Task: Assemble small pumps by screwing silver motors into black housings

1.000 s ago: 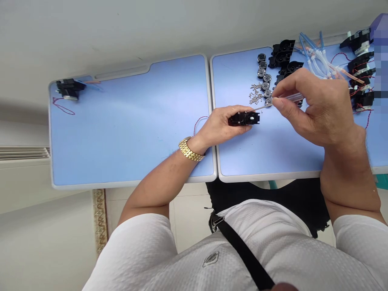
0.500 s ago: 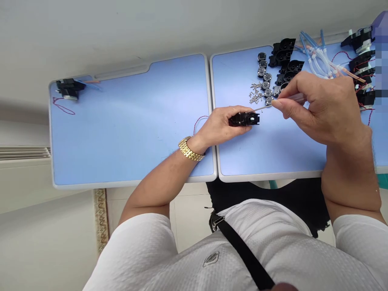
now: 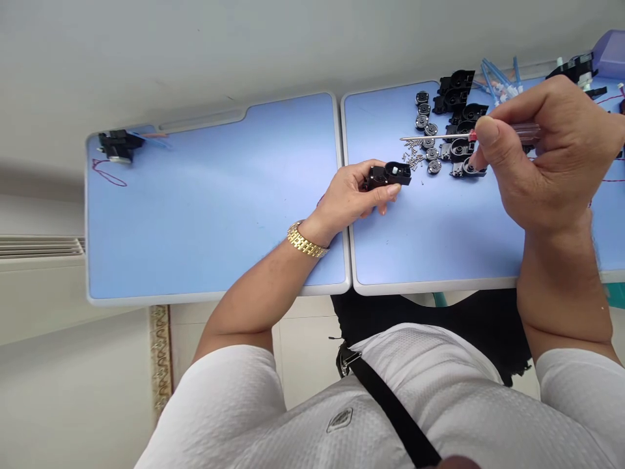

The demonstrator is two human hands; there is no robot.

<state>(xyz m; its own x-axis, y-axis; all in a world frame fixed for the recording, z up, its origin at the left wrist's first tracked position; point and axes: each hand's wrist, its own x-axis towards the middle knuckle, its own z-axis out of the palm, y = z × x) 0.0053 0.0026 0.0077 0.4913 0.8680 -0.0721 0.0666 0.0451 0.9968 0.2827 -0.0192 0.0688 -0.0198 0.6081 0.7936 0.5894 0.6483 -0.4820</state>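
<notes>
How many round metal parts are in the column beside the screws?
7 round parts: four beyond the screwdriver, three on its near side. Its shaft partly covers the middle ones; none seems fully hidden.

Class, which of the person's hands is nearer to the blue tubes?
Right. The right hand, holding a screwdriver, is just this side of the blue tubes; the left hand, gripping a black housing, is farther off leftward.
</notes>
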